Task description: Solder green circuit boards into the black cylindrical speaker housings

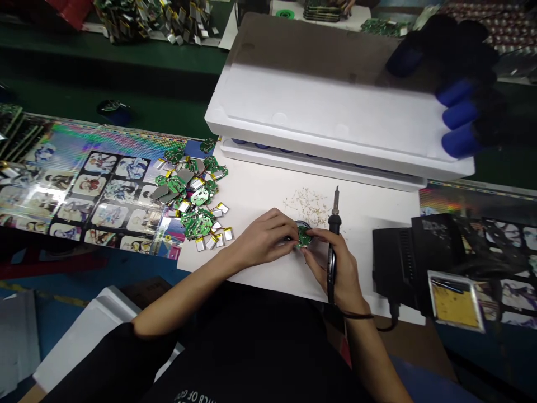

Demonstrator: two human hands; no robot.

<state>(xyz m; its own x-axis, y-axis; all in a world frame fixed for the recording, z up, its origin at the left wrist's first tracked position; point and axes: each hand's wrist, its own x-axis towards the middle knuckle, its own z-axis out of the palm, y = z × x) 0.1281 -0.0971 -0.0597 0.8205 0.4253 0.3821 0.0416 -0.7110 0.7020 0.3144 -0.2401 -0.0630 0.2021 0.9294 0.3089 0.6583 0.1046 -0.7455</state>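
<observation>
Near the middle of the frame, a small green circuit board [302, 237] lay between the person's two hands, just above the white counter [247, 187], with a dark curved rim showing at its upper edge; the left hand [272, 236], its fingers bent and drawn nearly together, met the board's left side (whether it gripped the board firmly or only steadied it, I could not tell); the right hand [342, 268] was partly closed around a soldering iron [334, 221], which pointed tip-up toward the top of the frame, while its thumb and forefinger reached to the board's right side; small pale bits [310, 204] lay scattered just above the hands; left of centre, a heap of green boards [198, 223] spread across the counter's edge, silver battery pouches [227, 233] among them; across the upper centre and right stretched a white foam box [319, 120], with blue cylinders [460, 143] on its lid at the upper right; at the lower right stood a black box-shaped unit [392, 260], with a yellow pad in a tray [456, 305] beside it.
</observation>
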